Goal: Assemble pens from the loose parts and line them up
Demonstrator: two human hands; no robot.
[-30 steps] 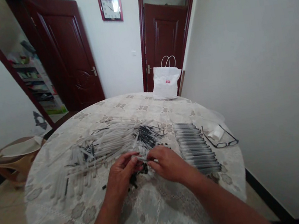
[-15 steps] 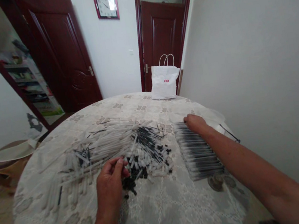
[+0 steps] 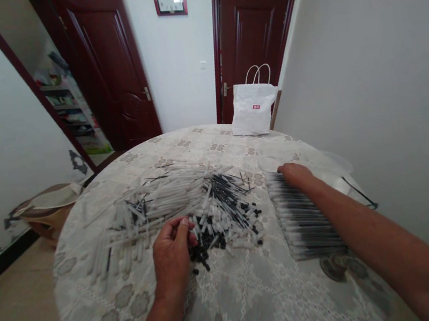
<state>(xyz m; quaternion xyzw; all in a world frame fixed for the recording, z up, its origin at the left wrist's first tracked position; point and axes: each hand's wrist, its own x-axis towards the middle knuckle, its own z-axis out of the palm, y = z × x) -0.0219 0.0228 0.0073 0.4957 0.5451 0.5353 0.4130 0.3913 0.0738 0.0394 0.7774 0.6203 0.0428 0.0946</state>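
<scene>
My left hand point(image 3: 173, 248) is over the near left edge of a heap of small black caps point(image 3: 207, 243) and white caps point(image 3: 220, 216). Its fingers are curled in with the thumb against them; whatever they may hold is too small to make out. At the far end of a neat row of pens point(image 3: 303, 217), my right hand point(image 3: 297, 174) has its fingers closed on a pen, mostly hidden by the hand. Thin black refills point(image 3: 225, 191) lie fanned out behind the caps. Clear whitish pen barrels point(image 3: 175, 196) are piled to their left.
A patterned cloth covers the round table point(image 3: 239, 314). A white paper bag point(image 3: 254, 109) stands at its far edge. A small round object point(image 3: 332, 267) sits by the pens' near end, and clear plastic point(image 3: 333, 163) lies beyond my right arm. A brown chair point(image 3: 47, 208) is at left.
The view has swung a little to the left, so everything sits further right in it. Both hands stay nearly where they were over the table.
</scene>
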